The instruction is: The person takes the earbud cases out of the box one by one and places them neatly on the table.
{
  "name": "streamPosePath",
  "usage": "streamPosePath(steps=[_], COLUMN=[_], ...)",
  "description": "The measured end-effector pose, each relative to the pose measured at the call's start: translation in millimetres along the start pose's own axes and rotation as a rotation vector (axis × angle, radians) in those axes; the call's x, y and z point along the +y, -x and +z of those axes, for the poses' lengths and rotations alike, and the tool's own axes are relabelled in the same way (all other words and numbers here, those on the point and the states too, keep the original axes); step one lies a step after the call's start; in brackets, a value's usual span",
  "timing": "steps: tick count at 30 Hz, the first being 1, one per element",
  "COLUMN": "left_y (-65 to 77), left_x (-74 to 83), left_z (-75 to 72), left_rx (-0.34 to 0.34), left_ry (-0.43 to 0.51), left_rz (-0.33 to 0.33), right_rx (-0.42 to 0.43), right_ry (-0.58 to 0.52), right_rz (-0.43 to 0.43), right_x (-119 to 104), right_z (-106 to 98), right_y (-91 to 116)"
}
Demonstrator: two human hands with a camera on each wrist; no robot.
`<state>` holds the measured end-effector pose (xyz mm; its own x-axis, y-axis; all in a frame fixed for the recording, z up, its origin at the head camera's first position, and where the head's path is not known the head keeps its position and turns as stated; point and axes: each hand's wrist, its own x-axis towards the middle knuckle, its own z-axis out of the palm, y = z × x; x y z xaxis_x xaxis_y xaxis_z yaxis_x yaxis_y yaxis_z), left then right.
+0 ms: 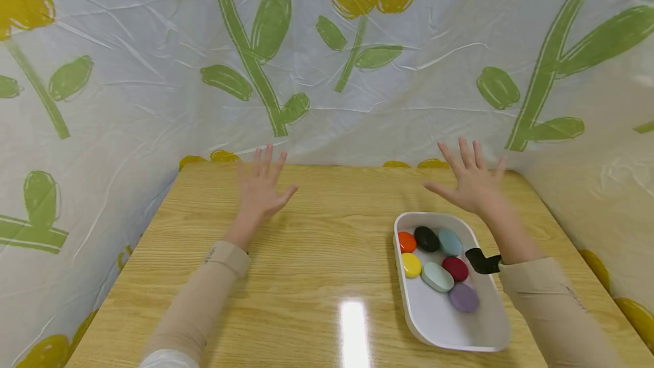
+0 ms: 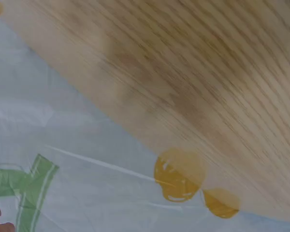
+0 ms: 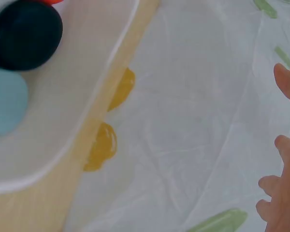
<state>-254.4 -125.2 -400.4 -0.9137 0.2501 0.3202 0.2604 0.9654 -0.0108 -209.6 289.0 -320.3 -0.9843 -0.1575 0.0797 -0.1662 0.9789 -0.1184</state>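
Both hands hover over the far part of the wooden table with fingers spread and nothing held. The left hand (image 1: 259,189) is at the left; only its fingertips (image 2: 0,224) show in the left wrist view's corner. Beyond the tray's far end is the right hand (image 1: 472,182), its fingers (image 3: 286,150) at the edge of the right wrist view. The white tray (image 1: 490,322) holds smooth rounded pieces: orange (image 1: 406,242), black (image 1: 426,238), blue (image 1: 449,242), yellow (image 1: 411,265), pale green (image 1: 437,277), dark red (image 1: 455,269) and purple (image 1: 464,297).
The wooden table (image 1: 306,254) carries the tray on its right side. A white sheet (image 1: 419,84) printed with yellow flowers and green stems hangs behind and along both sides. A black band end (image 1: 482,261) sticks out from the right sleeve over the tray's edge.
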Motion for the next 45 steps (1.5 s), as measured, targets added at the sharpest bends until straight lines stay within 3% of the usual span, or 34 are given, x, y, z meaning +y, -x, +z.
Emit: streamPosePath(steps=[4, 9, 16, 21, 25, 30, 39, 45], left_y=[-5.0, -7.3, -4.9, -0.9, 2.9, 10.3, 21.5, 25.0], left_x=[17.1, 43.0, 84.5, 118.5, 146.6, 179.0, 223.8, 246.9], left_z=[3.1, 7.4, 8.8, 12.4, 16.7, 20.2, 25.4, 26.3], left_rx=[0.057, 0.1, 0.14, 0.144, 0.106, 0.012, -0.103, -0.108], left_ry=[0.07, 0.093, 0.131, 0.095, 0.07, 0.034, -0.005, -0.036], left_rz=[0.061, 0.149, 0.315, 0.423, 0.496, 0.586, 0.689, 0.762], right_rx=[0.018, 0.04, 0.057, 0.063, 0.057, 0.052, 0.039, 0.035], right_ry=[0.031, 0.058, 0.058, 0.067, 0.073, 0.029, 0.009, -0.001], right_rz=[-0.023, -0.032, -0.001, 0.011, 0.025, 0.045, 0.054, 0.048], right_x=[7.0, 19.5, 37.4, 47.5, 52.1, 55.8, 56.8, 55.4], right_z=[-10.6, -13.7, -4.2, 10.9, 26.4, 45.8, 76.1, 91.1], right_y=[21.2, 50.2, 86.3, 107.3, 121.6, 137.8, 158.9, 169.7])
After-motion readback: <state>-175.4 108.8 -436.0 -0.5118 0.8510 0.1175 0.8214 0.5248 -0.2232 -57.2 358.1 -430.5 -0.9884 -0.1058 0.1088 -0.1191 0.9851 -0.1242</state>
